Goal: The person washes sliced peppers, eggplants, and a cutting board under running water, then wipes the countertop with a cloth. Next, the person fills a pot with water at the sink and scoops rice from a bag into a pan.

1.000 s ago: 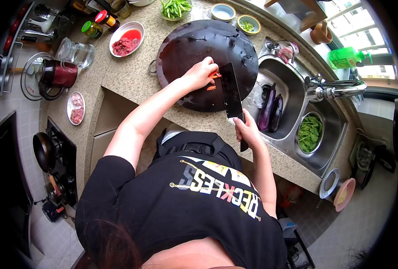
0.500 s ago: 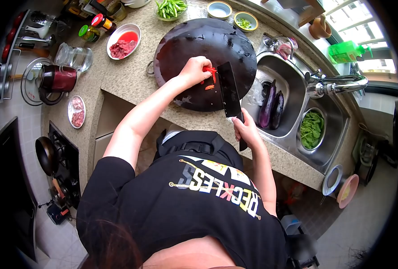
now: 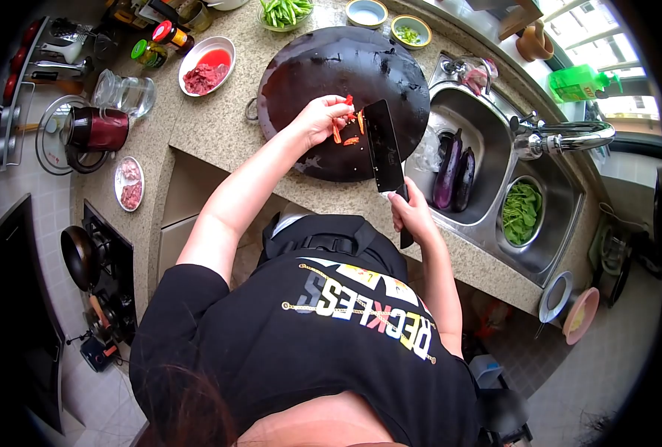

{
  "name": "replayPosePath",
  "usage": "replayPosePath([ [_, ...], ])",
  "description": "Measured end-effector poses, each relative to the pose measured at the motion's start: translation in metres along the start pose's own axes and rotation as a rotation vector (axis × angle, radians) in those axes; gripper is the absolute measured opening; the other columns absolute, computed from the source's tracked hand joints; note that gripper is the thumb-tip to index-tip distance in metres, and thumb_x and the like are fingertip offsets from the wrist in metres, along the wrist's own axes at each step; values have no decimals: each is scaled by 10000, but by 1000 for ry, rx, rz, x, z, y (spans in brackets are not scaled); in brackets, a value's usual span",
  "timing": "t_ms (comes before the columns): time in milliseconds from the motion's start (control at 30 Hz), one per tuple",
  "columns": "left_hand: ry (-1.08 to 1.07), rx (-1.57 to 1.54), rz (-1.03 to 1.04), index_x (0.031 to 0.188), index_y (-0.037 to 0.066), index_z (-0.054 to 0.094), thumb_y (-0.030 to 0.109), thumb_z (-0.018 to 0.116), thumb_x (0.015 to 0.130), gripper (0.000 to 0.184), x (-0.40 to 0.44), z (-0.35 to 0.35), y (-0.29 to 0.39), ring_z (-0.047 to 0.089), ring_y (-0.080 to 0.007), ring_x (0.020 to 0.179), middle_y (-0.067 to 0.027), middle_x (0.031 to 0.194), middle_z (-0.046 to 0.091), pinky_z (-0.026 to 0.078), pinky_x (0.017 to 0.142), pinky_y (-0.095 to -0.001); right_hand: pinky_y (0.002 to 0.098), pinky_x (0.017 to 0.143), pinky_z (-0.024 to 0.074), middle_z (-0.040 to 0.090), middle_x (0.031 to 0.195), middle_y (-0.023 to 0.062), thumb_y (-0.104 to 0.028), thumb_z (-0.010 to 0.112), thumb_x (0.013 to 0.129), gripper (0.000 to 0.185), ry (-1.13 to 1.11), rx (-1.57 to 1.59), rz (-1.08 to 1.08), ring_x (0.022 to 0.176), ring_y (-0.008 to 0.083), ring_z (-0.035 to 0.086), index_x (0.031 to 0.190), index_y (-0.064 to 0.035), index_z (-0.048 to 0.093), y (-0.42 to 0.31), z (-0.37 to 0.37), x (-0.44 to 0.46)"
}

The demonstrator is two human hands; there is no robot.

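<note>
Over the round dark cutting board (image 3: pixel 301 74), my left hand (image 3: pixel 323 121) is closed on a piece of red pepper (image 3: pixel 349 100), which pokes up past the fingertips. Several red pepper strips (image 3: pixel 352 141) lie on the board just beside and below that hand. My right hand (image 3: pixel 414 214) grips the handle of a black cleaver (image 3: pixel 384 145). The cleaver's broad blade rests over the board's right part, to the right of the strips. Whether the blade touches the board, I cannot tell.
Right of the board, a double sink (image 3: pixel 487 237) holds eggplants (image 3: pixel 448 175) and a bowl of leafy greens (image 3: pixel 521 214). Behind stand a bowl of green pieces (image 3: pixel 284 13) and two small bowls. Left are a meat bowl (image 3: pixel 206 74), jars (image 3: pixel 171 36) and a meat plate (image 3: pixel 129 184).
My left hand has shifted slightly left and down, away from the blade, with red pepper still in its fingers. More loose strips show on the board. The cleaver has barely moved.
</note>
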State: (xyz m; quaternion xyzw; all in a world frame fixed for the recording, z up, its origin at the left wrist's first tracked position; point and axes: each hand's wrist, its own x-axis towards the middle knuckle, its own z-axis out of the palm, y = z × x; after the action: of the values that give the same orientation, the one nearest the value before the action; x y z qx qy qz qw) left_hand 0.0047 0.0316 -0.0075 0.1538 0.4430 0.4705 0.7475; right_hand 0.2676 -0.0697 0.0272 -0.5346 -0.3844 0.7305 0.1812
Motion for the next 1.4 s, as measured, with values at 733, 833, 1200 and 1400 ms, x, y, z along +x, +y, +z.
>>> replayPosePath([
  [733,100,87,-57,716,83,518,248,566,884,241,-12,6,0,355,-27,433,18,607,445,248,340,-149,288,409,458,503,578,60,-149,541,862,339,270,-233,-251,448,134,530,1128,-25,371,-47,-7,86],
  [833,66,254,-23,772,70,558,240,556,892,208,-15,7,1,368,-14,450,31,617,460,258,361,-144,335,418,477,558,629,136,-149,551,843,396,384,-558,-297,458,212,571,1140,30,361,-59,-8,103],
  [1200,172,1420,694,923,82,652,130,615,778,157,-19,0,-1,586,-277,733,-114,753,570,459,626,-333,454,755,478,592,883,258,-234,624,786,386,556,-1234,-321,850,411,589,980,24,412,-86,1,118],
  [1400,12,1822,1044,828,70,551,87,535,782,52,-15,-6,-4,578,-257,695,-85,728,505,474,592,-352,414,653,503,574,815,133,-268,646,762,321,811,-1448,-716,750,326,612,923,-34,496,-96,20,108],
])
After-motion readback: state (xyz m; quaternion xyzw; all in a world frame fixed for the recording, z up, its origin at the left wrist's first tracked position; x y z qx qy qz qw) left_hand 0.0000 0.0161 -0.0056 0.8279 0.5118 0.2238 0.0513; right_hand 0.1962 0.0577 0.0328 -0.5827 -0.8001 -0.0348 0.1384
